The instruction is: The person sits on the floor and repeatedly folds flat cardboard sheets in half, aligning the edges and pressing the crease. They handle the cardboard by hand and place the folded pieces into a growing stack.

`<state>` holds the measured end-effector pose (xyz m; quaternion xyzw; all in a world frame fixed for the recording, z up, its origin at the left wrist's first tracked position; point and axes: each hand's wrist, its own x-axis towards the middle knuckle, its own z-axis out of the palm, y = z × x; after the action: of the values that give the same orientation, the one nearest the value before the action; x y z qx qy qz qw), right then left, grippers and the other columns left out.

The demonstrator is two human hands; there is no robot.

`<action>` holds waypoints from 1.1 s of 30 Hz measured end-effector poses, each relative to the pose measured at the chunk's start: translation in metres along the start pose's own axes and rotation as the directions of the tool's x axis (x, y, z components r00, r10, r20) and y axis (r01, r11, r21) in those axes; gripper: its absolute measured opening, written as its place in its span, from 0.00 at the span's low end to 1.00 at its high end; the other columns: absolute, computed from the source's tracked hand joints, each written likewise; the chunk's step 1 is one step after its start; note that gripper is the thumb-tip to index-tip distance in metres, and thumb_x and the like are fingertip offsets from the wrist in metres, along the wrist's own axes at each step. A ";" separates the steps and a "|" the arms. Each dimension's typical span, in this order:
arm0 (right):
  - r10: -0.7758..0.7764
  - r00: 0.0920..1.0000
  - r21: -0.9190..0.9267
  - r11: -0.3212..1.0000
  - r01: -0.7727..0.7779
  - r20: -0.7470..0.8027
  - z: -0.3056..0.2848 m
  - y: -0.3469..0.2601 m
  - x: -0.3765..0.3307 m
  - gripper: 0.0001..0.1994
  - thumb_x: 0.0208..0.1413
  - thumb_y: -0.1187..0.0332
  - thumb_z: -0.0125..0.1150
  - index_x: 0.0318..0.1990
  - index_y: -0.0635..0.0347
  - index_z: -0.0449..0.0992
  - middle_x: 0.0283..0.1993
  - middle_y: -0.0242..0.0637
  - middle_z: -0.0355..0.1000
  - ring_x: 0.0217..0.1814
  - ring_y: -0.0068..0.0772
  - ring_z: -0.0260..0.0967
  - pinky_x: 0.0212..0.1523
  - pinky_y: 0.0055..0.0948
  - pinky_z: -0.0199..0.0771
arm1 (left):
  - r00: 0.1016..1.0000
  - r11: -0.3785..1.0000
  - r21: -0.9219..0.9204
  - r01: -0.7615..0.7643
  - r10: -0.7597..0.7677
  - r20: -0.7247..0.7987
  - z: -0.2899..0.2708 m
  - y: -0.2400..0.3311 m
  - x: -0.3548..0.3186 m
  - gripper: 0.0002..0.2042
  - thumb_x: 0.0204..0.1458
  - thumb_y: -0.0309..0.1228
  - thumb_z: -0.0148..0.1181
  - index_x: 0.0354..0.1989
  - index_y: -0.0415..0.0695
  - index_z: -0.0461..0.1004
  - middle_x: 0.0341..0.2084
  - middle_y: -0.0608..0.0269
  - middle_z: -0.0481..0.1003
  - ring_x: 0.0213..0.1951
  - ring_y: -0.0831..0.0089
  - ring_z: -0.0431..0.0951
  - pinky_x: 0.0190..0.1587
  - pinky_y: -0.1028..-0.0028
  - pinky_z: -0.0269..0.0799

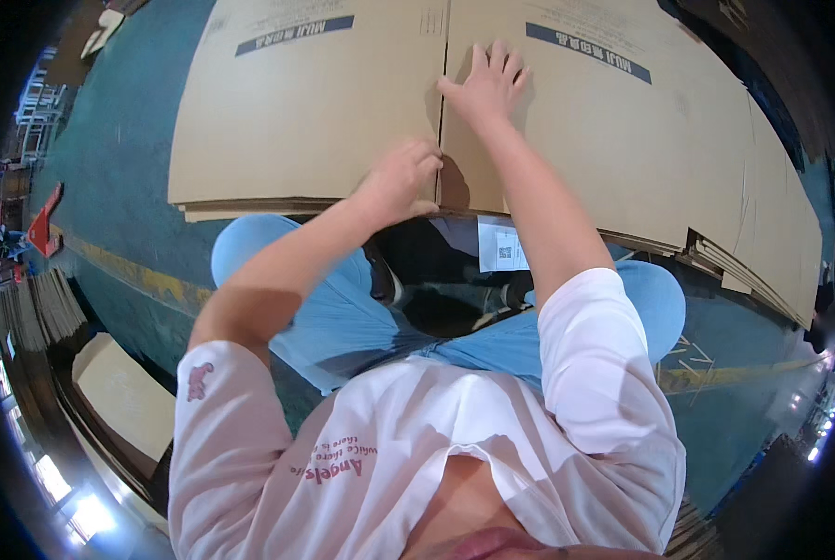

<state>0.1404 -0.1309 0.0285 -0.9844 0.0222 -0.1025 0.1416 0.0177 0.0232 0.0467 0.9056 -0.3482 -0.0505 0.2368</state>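
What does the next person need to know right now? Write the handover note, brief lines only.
Left hand: curled on the near edge of the flattened cardboard sheet, at the centre fold.
Right hand: open, palm flat farther up beside the same fold.
The cardboard lies on a stack of like sheets over the teal floor, in front of the person's knees.
Done: sheet lies flat.
Left: nothing folded or lifted yet.

The teal floor (pixel 119 177) (a yellow stripe (pixel 137 275) crosses it) carries flattened cardboard sheets (pixel 305 103) stacked flat.
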 end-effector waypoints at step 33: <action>0.365 0.931 -0.667 0.687 -0.288 -0.026 -0.039 0.488 -0.147 0.29 0.50 0.65 0.56 0.62 0.49 0.59 0.66 0.41 0.52 0.69 0.48 0.45 0.65 0.51 0.44 | 0.980 0.952 0.256 -0.166 0.131 0.148 0.008 0.013 -0.009 0.27 0.39 0.27 0.63 0.51 0.36 0.65 0.55 0.44 0.63 0.56 0.45 0.62 0.58 0.56 0.61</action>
<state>-0.0185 -0.5986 -0.1018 -0.9541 0.2243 -0.0073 -0.1984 0.0011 0.0170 0.0450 0.8952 -0.4337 -0.0439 0.0926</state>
